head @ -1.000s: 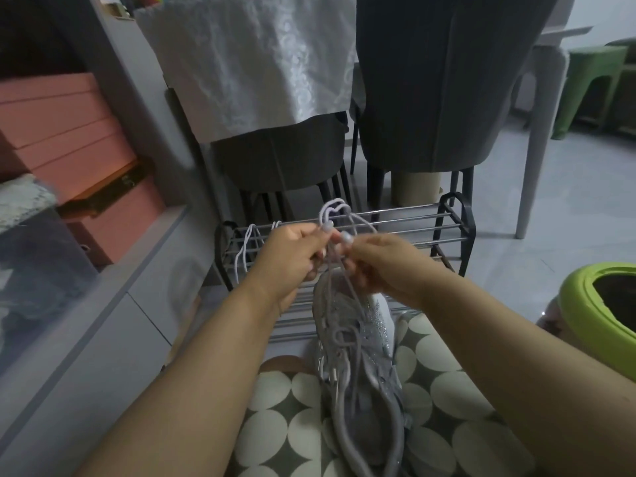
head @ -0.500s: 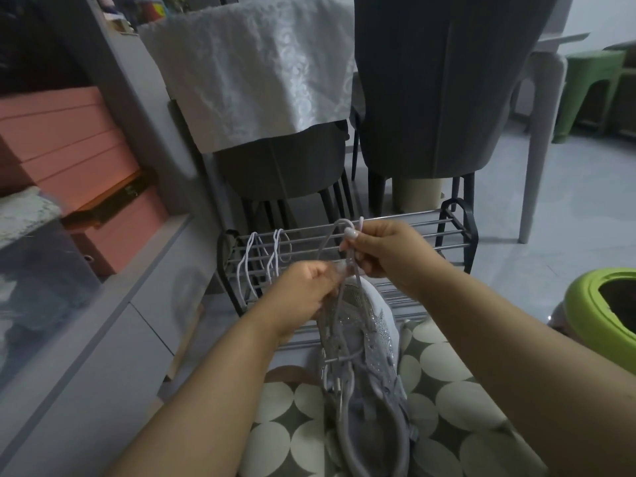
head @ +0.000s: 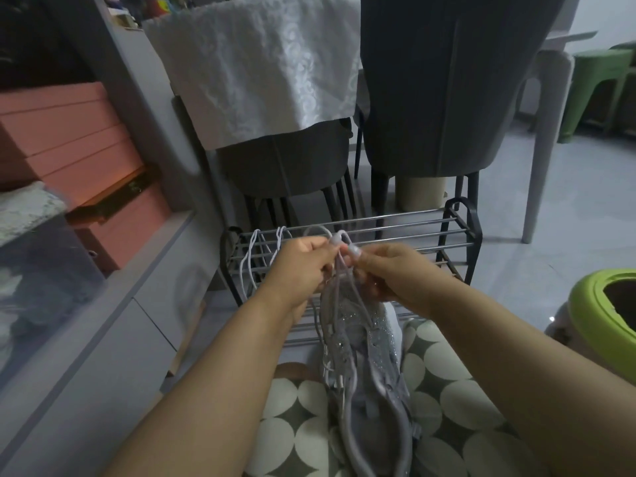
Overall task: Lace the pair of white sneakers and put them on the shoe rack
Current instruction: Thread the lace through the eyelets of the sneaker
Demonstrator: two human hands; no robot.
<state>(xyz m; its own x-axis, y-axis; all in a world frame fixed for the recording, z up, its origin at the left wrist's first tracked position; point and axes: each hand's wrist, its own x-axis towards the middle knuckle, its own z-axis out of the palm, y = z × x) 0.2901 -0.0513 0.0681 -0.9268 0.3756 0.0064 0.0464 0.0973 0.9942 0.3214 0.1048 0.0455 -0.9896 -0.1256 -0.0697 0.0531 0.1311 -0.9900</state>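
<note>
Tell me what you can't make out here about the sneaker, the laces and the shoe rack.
Head view, the only one:
- Lace ends: hidden inside the left hand and right hand, so knot progress is unclear.
- Sneaker: toe covered by the hands, heel cut off by the bottom edge.
- Second sneaker: not visible anywhere.
- Shoe rack: lower shelf mostly behind arms and sneaker.

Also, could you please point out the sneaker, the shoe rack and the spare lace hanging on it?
sneaker (head: pixel 373 342), head view, on the glittery side panel.
shoe rack (head: pixel 406 232), head view, on a top-shelf bar.
spare lace (head: pixel 248 261), head view, on its hanging loop.
</note>
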